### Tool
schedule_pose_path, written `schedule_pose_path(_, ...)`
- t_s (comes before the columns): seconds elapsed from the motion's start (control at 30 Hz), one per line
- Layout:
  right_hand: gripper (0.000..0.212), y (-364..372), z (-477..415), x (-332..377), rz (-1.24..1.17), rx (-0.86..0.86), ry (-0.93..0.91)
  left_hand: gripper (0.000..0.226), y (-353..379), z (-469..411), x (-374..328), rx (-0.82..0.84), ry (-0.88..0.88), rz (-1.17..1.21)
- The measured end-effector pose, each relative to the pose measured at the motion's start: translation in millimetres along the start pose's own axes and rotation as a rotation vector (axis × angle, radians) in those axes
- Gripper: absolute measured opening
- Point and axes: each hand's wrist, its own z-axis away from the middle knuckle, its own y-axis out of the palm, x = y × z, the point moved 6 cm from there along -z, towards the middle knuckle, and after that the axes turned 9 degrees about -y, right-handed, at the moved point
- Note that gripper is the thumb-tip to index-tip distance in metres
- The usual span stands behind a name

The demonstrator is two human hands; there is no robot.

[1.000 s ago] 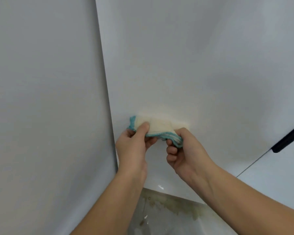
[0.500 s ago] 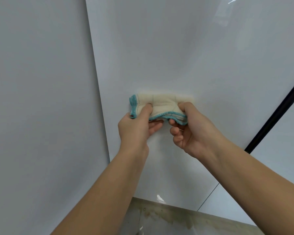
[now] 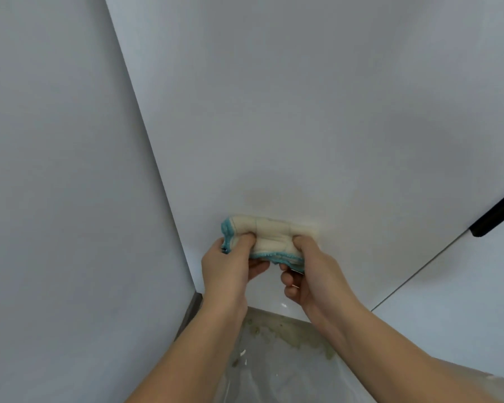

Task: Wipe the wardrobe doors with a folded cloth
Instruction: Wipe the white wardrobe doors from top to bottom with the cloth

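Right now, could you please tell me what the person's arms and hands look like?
The left arm and right arm are bare, with no sleeves in view. The left hand and right hand wear no gloves; no ring, watch or bracelet shows.

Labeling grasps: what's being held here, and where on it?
The folded cloth, held by both hands: left hand pinches its left end, right hand pinches its right end, near the teal hem.

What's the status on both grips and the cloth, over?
Left grip, right grip both pinch the folded cloth. Cloth low at the wardrobe door. Nothing blocking.
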Motion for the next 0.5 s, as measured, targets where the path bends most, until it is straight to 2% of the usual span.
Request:
schedule_pose_path(0.27, 0.027, -19, -24, -60, 0.025, -0.027, 0.066, 0.013, -21, -30, 54, -0.103, -0.061, -0.034)
schedule_pose_path(0.5, 0.023, -34, -47, -117, 0.055, -0.095, 0.146, 0.014, -39, -58, 112, -0.211, -0.187, -0.010)
